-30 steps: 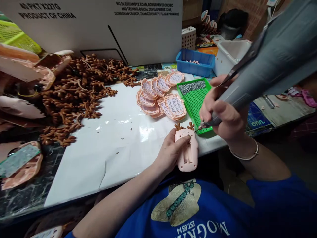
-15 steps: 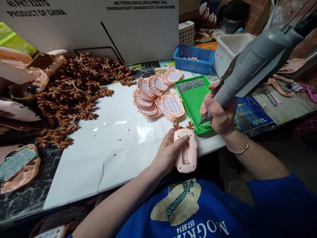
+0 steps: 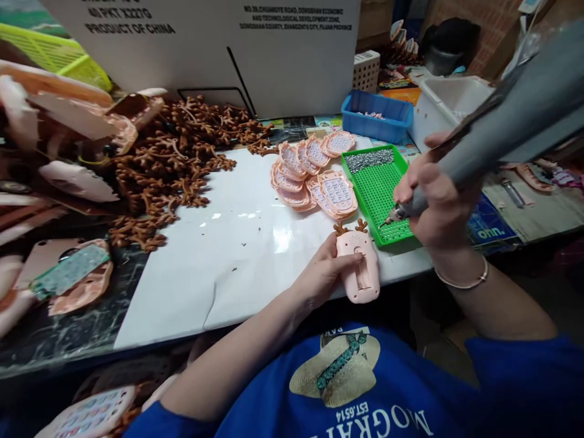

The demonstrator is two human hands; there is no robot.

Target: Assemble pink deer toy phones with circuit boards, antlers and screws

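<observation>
My left hand (image 3: 326,271) grips a pink toy phone (image 3: 360,267) with brown antlers, its back turned up and the long battery slot uncovered. The thumb lies across the top of that slot. My right hand (image 3: 440,204) is wrapped round a grey electric screwdriver (image 3: 493,131), whose tip points down over the green perforated tray (image 3: 376,188). A heap of silver screws (image 3: 369,160) fills the tray's far end. Left of the tray, several pink shells with keypads (image 3: 335,194) lie in overlapping piles. The screwdriver tip and the toy phone are apart.
A large heap of brown antler pieces (image 3: 182,158) spreads over the table's left side. Pink shells with a green board (image 3: 73,271) lie at the near left. A blue bin (image 3: 376,115) and a white tub (image 3: 451,100) stand behind the tray. A big white carton (image 3: 201,55) walls the back.
The view swings left, then back right. The screwdriver tip goes from beside the toy phone's antlers to over the green tray. My left thumb shifts slightly down the phone's back.
</observation>
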